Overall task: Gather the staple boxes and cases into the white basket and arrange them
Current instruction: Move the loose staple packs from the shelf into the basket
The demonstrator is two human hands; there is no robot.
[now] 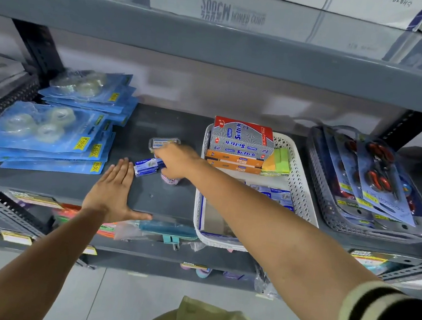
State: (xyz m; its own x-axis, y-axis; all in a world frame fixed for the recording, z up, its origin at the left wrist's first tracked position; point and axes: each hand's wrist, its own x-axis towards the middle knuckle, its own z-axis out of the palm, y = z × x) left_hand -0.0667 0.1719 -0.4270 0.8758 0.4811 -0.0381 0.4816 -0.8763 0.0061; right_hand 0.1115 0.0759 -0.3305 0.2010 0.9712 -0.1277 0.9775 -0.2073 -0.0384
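Small blue staple boxes (147, 168) lie on the dark shelf, left of the white basket (300, 175). My right hand (178, 160) reaches across the basket's left side and closes on these boxes. Just behind that hand lies a clear plastic staple case (163, 142), and a pinkish round item (169, 180) peeks out under the hand. My left hand (114, 191) rests flat and open on the shelf, its fingertips near the boxes. Inside the basket are a grey Softek box (241, 137), orange boxes (233, 162), green and orange sticky notes (279, 161) and more blue staple boxes (274, 193).
Stacked blue tape packs (50, 128) fill the shelf's left part. A grey basket of scissor packs (370, 183) stands on the right. Cartons sit on the shelf above. A lower shelf holds more packaged goods (165, 229).
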